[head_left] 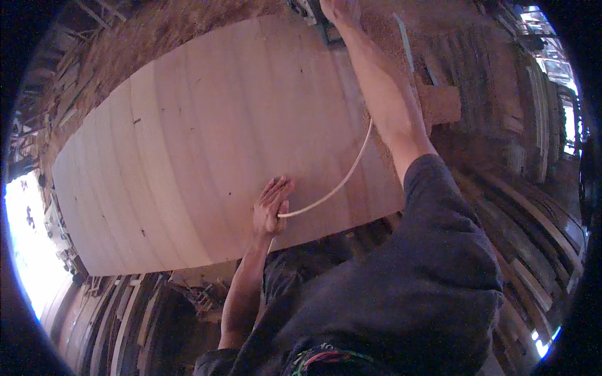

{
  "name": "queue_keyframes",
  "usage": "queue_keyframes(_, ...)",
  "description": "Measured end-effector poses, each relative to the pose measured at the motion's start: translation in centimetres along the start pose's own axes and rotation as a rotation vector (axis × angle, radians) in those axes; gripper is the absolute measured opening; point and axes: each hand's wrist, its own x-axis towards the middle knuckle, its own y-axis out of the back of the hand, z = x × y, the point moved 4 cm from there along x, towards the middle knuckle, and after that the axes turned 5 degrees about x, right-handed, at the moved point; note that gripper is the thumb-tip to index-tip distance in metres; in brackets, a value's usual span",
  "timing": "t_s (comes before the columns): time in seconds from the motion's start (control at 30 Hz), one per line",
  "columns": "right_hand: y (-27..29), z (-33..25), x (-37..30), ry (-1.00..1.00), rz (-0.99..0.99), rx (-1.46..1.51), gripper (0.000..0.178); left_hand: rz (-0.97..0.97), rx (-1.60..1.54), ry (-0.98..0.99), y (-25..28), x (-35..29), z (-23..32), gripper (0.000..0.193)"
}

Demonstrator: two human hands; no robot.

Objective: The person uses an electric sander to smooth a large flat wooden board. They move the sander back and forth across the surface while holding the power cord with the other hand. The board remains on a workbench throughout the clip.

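The left hand (273,202) is resting at the near part of the board (207,119), its fingers stretching out nearly straight; the cord (339,187) is meeting it at the thumb side, though I cannot tell whether thumb and palm are pinching it. A short length of cord is also showing just below that hand, beside the wrist. From the thumb, the cord is curving away to the right and forward, passing out of sight at the right forearm (382,81). Well forward and to the right of the left hand, the right hand (342,11) is meeting the dark tool (308,11) at the board's far edge; the upper rim is cutting both off, so I cannot tell how the fingers are closing. The tool is sitting just left of the right hand. Around the left hand, the board is spreading broadly forward and to the left, pale bands and a few small dark marks showing across its face. Beyond its far edge, brown sawdust (119,53) is lying. A wood block (442,104) is standing out to the right of the right forearm. Behind and left of the left hand, below the board, planks (125,319) are lying side by side; more timber (533,250) is lying far to its right. Far left, bright light (28,244) is showing.
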Motion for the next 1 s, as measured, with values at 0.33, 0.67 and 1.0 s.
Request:
queue_keyframes(0.33, 10.0, 6.8, -22.9, 0.134, 0.109, 0.259, 0.068, 0.098, -0.015, 0.015, -0.8, -0.3, -1.6, 0.050)
queue_keyframes(0.67, 27.7, 15.9, -64.8, -0.216, 0.068, 0.156, 0.045, 0.122, -0.585, 0.138, -2.3, -2.3, -2.0, 0.061)
queue_keyframes(1.0, 24.4, 16.4, -55.2, -0.139, 0.086, 0.101, 0.045, 0.162, -0.847, -0.054, -6.1, 2.6, 2.2, 0.068)
